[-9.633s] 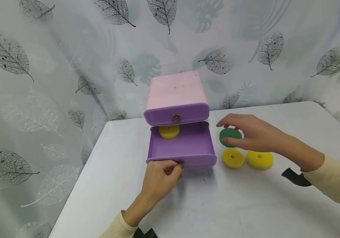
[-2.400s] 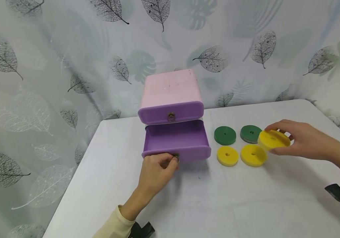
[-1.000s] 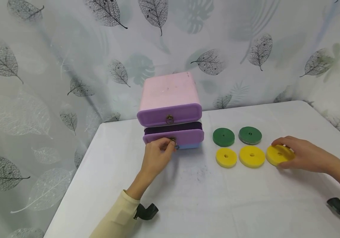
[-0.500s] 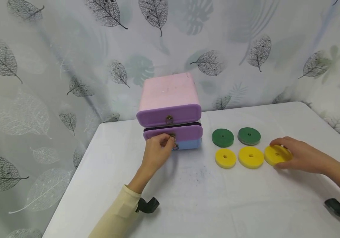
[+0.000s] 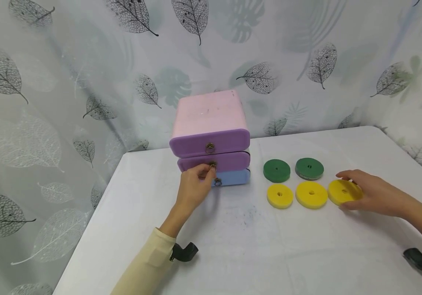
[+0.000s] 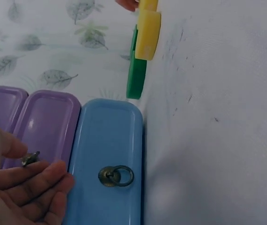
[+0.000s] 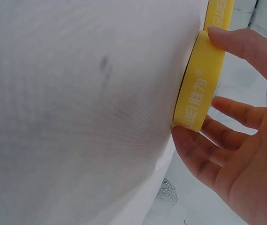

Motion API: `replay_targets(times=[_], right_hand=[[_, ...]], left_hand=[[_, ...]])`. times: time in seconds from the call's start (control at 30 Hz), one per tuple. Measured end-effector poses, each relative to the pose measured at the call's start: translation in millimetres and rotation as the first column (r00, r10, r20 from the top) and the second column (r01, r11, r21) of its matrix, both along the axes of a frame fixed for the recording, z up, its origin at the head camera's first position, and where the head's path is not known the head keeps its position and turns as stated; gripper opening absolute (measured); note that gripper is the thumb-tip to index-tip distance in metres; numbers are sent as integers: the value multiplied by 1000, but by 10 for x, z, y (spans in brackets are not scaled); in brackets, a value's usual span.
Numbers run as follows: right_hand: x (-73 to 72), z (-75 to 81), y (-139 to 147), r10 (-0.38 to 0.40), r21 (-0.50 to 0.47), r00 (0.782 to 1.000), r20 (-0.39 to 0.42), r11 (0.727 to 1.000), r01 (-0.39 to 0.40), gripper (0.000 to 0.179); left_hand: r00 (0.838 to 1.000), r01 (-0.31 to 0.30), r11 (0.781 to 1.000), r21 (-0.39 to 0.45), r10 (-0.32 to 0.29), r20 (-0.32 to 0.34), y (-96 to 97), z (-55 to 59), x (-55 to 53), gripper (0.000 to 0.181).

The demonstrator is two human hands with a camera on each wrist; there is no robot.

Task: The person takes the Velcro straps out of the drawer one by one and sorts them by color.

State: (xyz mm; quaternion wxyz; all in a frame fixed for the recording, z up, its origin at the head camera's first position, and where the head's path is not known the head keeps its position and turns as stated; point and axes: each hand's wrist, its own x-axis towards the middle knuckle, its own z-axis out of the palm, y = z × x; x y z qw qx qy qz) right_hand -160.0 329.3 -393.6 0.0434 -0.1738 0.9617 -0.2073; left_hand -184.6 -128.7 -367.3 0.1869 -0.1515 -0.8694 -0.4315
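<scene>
Left hand (image 5: 195,183) outstretched, apparently pinching middle drawer ring (image 5: 212,166), right hand (image 5: 376,192) gripping rightmost yellow disc (image 5: 340,194)

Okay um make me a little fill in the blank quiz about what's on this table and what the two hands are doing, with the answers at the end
1. The bottom drawer of the pink cabinet is coloured ____.
2. Of the cabinet's three drawers, the left hand is at the ring pull of the ____ one.
3. In the head view, the right hand holds the yellow roll at the ____ end of its row.
4. The number of yellow rolls in the head view is ____.

Answers: blue; middle; right; three.
</scene>
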Motion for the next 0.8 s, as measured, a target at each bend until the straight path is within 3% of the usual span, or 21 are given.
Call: replay_targets(times=[0.17, 0.27, 0.47, 0.63, 0.8], right_hand=[[0, -12, -5, 4, 14, 1000, -15, 1000, -3, 86], [-2, -13, -9, 7, 16, 1000, -27, 1000, -7, 85], [-3, 42, -38, 9, -3, 1000, -18, 1000, -9, 86], [-14, 248, -187, -21, -62, 993, -117, 998, 14, 76], [-37, 433, -424, -10, -133, 981, -191, 991, -16, 64]], left_hand=[[998, -58, 997, -51, 58, 9, -85, -58, 79, 15], [996, -67, 994, -87, 72, 46, -162, -95, 114, 15], [984, -20, 989, -147, 45, 172, -249, -163, 137, 17], [973, 15, 990, -141, 18, 229, -238, -224, 88, 26], [937, 51, 996, -67, -24, 349, -188, -306, 38, 27]])
